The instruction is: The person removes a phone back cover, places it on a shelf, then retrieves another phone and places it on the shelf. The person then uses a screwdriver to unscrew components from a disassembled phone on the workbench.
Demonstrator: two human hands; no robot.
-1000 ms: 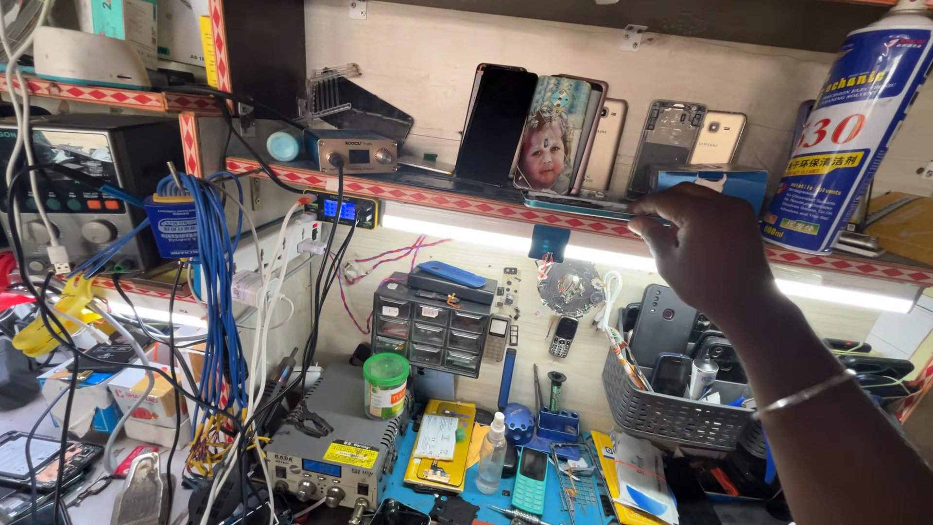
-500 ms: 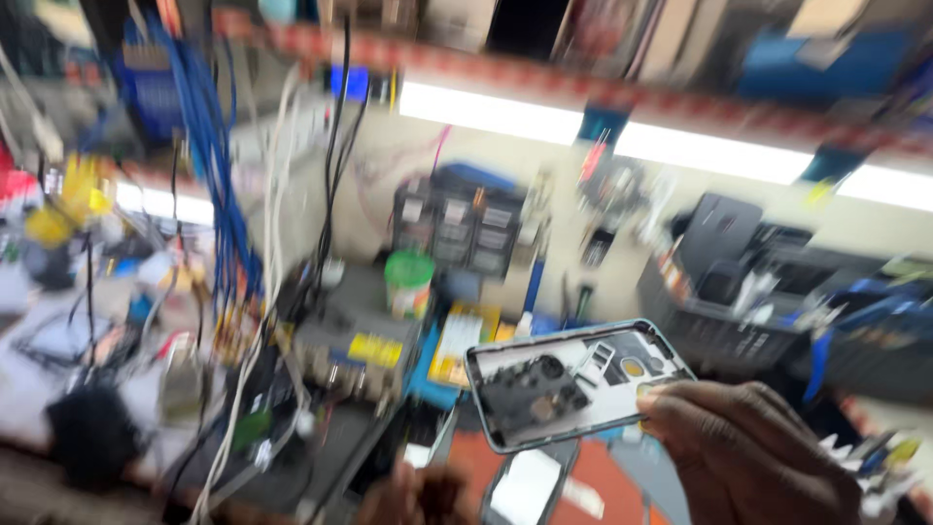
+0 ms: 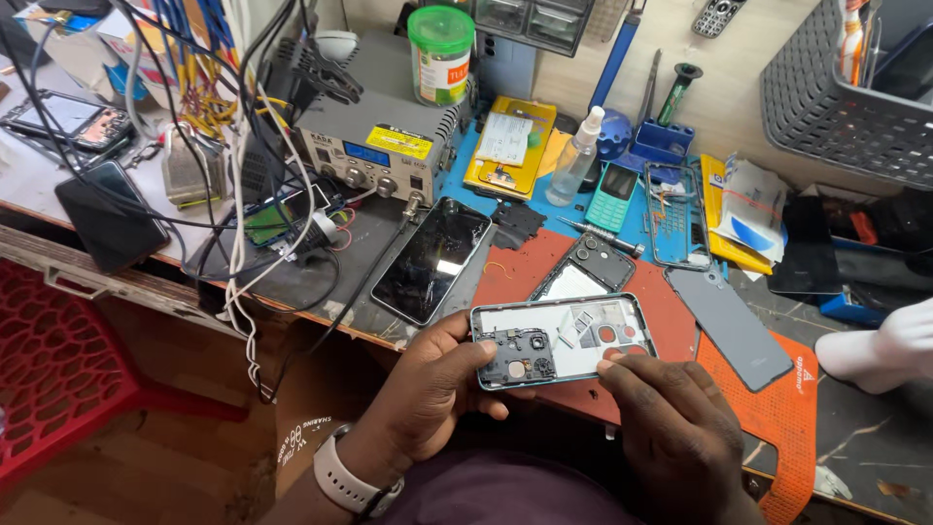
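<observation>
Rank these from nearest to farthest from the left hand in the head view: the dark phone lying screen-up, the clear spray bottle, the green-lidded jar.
1. The dark phone, just above the left hand, on the bench edge.
2. The clear spray bottle, farther back and to the right, on the blue mat.
3. The green-lidded jar, farthest, at the back by the wall.

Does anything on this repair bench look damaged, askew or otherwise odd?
Yes. The black phone lying face up left of the red mat shows what look like cracks across its glass. The phone frame held by the left hand and right hand has no back cover, so its inner parts are exposed.
</observation>
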